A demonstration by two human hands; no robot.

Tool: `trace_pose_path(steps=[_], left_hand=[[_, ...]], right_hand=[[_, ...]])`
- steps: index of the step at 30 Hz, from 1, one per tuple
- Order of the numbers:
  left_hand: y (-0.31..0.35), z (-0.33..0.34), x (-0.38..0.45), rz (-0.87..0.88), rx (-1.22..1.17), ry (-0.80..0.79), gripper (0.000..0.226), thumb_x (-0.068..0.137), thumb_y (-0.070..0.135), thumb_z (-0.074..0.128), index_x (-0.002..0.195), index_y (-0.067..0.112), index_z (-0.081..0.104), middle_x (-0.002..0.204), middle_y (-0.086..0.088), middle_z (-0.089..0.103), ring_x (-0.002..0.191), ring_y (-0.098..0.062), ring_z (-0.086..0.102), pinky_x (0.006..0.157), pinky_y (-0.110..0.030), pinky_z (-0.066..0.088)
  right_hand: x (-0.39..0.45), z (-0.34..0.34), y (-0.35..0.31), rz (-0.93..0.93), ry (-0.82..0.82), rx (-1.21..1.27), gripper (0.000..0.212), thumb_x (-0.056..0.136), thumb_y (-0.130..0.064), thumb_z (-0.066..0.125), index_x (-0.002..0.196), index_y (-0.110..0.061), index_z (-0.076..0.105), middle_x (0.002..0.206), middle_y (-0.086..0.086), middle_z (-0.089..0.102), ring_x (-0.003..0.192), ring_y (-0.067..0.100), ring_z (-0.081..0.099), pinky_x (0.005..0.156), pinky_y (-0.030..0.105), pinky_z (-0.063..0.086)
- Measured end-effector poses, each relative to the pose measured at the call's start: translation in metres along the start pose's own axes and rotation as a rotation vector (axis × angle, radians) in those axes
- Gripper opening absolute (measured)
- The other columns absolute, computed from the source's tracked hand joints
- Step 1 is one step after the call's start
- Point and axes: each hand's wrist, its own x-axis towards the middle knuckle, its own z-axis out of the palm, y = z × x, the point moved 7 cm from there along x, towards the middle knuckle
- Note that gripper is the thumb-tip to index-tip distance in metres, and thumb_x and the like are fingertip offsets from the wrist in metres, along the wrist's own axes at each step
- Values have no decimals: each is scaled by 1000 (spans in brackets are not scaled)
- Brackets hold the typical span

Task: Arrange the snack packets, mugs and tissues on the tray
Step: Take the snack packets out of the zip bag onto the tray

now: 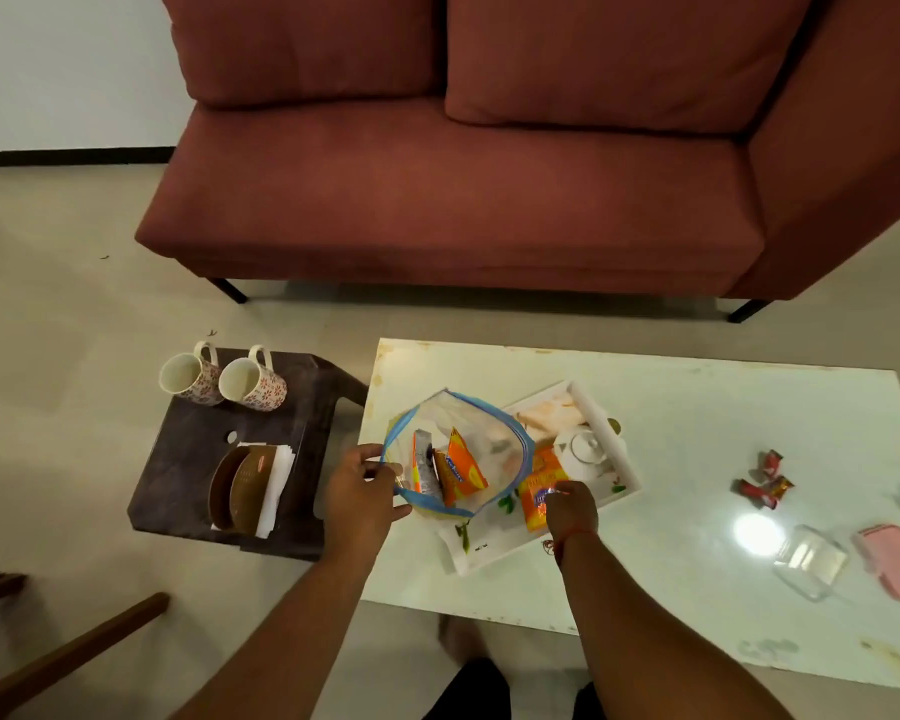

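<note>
Orange snack packet (539,493) pinched in the right hand (570,511), fingers curled over its lower edge, held just above the white tray (606,428) on the pale table (723,459). Left of those fingers, the clear zip bag (468,423) stands open over the tray's near end, and the left hand (359,498) grips its blue rim, thumb and fingers closed on it. Inside the bag, more packets (463,467), orange and silver, standing on end. Beyond the right fingertips, a white teapot (583,452) sits on the tray. Far left of the left hand, two floral mugs (224,379) stand side by side on the dark stool (188,449), with the tissues (279,475) in a brown holder (242,485) nearer. Right of the right hand, wrapped sweets (762,480), a clear container (811,561) and a pink lid (897,561) lie on the table.
</note>
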Motion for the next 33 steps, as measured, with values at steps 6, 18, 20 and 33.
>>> trace_pose_path(steps=[6,18,20,33], left_hand=[[34,35,-29,83,104,-27,17,96,12,59,101,27,59,106,-5,67,92,-23,68,73,-43,63],[117,115,-132,359,234,67,20,99,14,51,113,14,65,107,1,66,86,-12,59,60,-11,45],[127,128,-150,379,222,84,19,99,14,50,112,15,64,105,2,65,81,-11,58,57,-10,42],[120,146,-187,351,201,208,17,100,18,52,112,17,64,108,-3,69,88,-16,64,65,-15,51]], right_hand=[[-74,-69,-85,-541,292,80,17,92,0,50,94,-12,61,100,2,60,90,18,54,83,29,43],[-82,-99,-135,-576,-285,-1050,45,98,-30,47,138,-11,48,141,21,46,129,35,47,106,40,41],[-78,-118,-137,-584,-285,-1067,48,96,-31,51,139,-10,48,142,20,48,129,35,48,106,39,41],[-89,-161,-147,-934,-72,-892,25,95,-15,50,117,-12,62,120,11,63,108,27,62,94,33,49]])
